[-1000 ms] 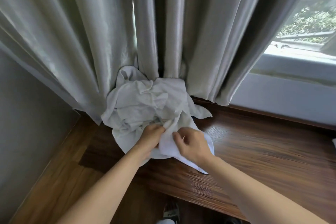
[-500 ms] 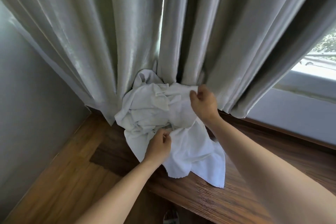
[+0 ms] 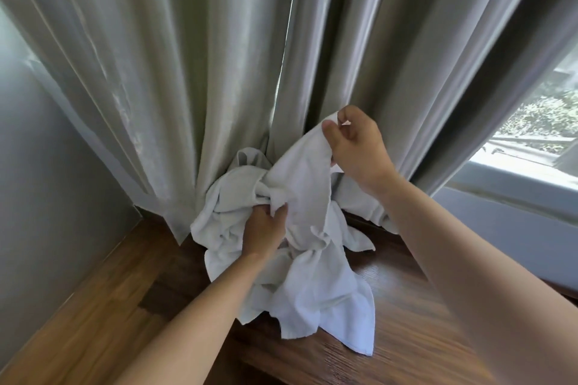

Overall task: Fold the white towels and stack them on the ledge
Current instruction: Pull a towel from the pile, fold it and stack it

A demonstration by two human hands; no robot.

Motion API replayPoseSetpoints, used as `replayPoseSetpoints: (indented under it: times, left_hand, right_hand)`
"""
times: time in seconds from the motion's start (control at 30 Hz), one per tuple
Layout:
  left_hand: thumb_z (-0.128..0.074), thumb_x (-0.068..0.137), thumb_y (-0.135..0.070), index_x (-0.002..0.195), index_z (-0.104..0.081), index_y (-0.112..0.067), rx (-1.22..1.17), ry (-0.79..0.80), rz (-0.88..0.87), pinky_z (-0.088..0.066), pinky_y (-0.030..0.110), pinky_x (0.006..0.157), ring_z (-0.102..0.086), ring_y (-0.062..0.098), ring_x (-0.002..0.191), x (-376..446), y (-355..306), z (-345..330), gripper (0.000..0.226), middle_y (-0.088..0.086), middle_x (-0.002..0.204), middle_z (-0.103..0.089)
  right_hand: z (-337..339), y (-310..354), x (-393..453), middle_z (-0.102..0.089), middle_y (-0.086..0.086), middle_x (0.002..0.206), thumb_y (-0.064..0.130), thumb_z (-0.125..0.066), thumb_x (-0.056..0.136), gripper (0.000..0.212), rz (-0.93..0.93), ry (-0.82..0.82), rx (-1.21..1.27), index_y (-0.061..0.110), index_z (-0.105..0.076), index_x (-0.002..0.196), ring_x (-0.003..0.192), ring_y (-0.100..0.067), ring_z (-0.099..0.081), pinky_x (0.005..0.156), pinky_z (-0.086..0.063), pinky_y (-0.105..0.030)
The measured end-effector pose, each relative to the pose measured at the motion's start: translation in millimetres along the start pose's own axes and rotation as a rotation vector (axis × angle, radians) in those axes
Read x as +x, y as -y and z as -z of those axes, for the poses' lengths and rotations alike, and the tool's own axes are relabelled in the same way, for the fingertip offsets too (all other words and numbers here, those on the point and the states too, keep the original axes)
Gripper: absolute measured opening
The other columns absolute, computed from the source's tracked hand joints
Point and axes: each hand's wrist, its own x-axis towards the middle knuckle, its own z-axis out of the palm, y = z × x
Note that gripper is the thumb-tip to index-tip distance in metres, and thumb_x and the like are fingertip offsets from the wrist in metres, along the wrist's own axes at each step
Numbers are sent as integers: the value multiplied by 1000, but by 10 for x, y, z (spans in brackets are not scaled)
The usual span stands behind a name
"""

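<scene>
Head view: right hand [image 3: 356,147] pinches towel [image 3: 300,184] corner aloft; left hand [image 3: 264,228] grips, seemingly, same towel below.

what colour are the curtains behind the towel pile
Pale grey-green with a slight sheen, the curtains show best in the head view.

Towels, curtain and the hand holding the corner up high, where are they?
white towels [image 3: 300,300], head view, on the rumpled cloth lying on the ledge.
curtain [image 3: 175,72], head view, on a grey fold left of the gap.
right hand [image 3: 358,147], head view, on the back of the hand pinching a towel corner.
</scene>
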Motion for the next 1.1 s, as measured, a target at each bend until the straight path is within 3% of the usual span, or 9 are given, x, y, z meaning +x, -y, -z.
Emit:
replayPoseSetpoints:
  times: [0.13, 0.27, 0.37, 0.5, 0.63, 0.73, 0.8, 0.97, 1.1]
  left_hand:
    - [-50, 104, -33, 96, -66, -17, 180, -5, 49, -44, 29, 78, -65, 21, 96, 29, 118, 86, 24, -6, 90, -68]
    - [-52, 101, -31, 92, -67, -17, 391, 35, -89, -48, 31, 79, -66, 24, 97, -48, 273, 144, 22, 0, 94, -70]
    - [-47, 92, -36, 89, -61, -17, 364, -89, -191, -54, 45, 83, -62, 27, 93, -150, 244, 229, 24, 3, 92, -63]
    - [-51, 100, -25, 111, -65, -17, 134, -209, -227, -49, 33, 86, -61, 17, 98, -197, -200, 375, 19, 1, 104, -61]
    - [-50, 102, -23, 87, -64, -23, 60, -114, -203, -42, 25, 62, -56, 8, 66, -166, -819, 611, 20, -4, 76, -60]
    - [-47, 98, -22, 85, -60, -11, 71, -54, -178, -38, 28, 60, -49, 9, 59, -149, -1218, 762, 22, -6, 65, -53]
    - [-46, 97, -23, 85, -54, -1, 116, -13, -214, -35, 34, 62, -45, 11, 59, -125, -1449, 826, 26, 0, 65, -48]
    - [-42, 103, -33, 76, -56, -7, 343, 178, -326, -38, 33, 66, -52, 15, 64, -155, -1753, 725, 41, 6, 68, -56]
    - [-46, 107, -34, 90, -66, -22, 312, 211, -477, -45, 18, 67, -61, 8, 74, -247, -1693, 574, 29, -4, 80, -66]
  right_hand:
    - [43, 45, -46, -64, -29, 77, 21, -59, 101, 23, 0, -4, 16, 2, -49, 94, 63, -44, -61, 55, -52, -38]
    - [57, -45, -40, -45, 13, 53, 20, -63, 98, 28, -23, -46, -9, 17, -46, 77, 46, -5, -39, 51, -37, -19]
    - [44, -216, -70, -47, 8, 59, 23, -63, 97, 26, -79, -50, -119, 12, -48, 79, 50, -7, -44, 51, -39, -19]
    - [-96, -616, -268, -58, -10, 67, 23, -62, 96, 27, -298, 89, -232, 4, -49, 82, 55, -30, -64, 41, -46, -21]
    - [-331, -909, -419, -58, -11, 68, 20, -57, 95, 25, -434, 311, -337, 13, -48, 73, 62, -27, -63, 55, -55, -34]
    - [-406, -838, -442, -62, -13, 92, 30, -51, 101, 28, -277, 478, -736, 5, -64, 98, 97, -34, -68, 73, -49, -31]
    - [-412, -674, -425, -63, -11, 106, 33, -54, 99, 28, -89, 340, -812, 8, -60, 111, 102, -35, -66, 74, -44, -30]
    - [-408, -245, -186, -54, 2, 136, 33, -78, 79, 88, 124, 300, -112, 36, -25, 150, 116, -15, -62, 92, -53, -31]
    - [-288, -29, -62, -67, 17, 101, 22, -71, 89, 35, 210, 320, -166, 29, -60, 122, 94, 6, -63, 77, -46, -13]
